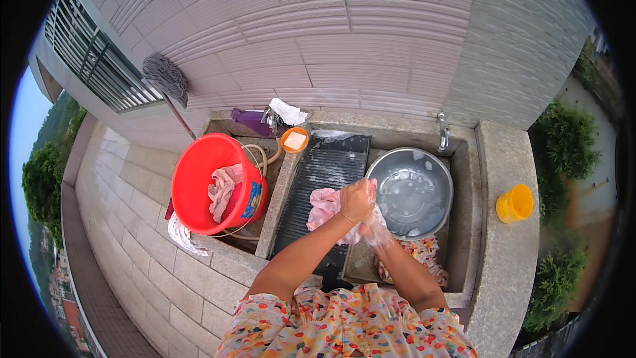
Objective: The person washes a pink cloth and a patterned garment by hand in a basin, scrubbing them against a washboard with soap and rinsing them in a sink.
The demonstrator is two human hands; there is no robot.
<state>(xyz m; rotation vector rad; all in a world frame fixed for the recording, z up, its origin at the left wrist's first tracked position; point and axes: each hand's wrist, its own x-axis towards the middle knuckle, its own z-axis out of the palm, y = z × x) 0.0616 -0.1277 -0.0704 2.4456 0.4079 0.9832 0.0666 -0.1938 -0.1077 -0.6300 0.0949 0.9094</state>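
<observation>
Over the right edge of a dark ribbed washboard (331, 164), both hands are together on a wet pink cloth (323, 207). My left hand (358, 200) is a closed fist with the cloth bunched in it. Just below and to the right, my right hand (375, 231) is soapy and closed around the cloth's other end; its fingers are partly hidden. Right beside them, a round metal basin (409, 189) holds cloudy water with suds. A patterned cloth (424, 257) lies below the basin in the stone sink (466, 225).
Left of the washboard stands a red bucket (189, 189) with pink and red cloths inside. A bar of soap (295, 140) lies in an orange dish (286, 143). A tap (443, 132) rises behind the basin. A yellow cup (514, 204) stands on the right ledge; a mop (165, 79) leans on the wall.
</observation>
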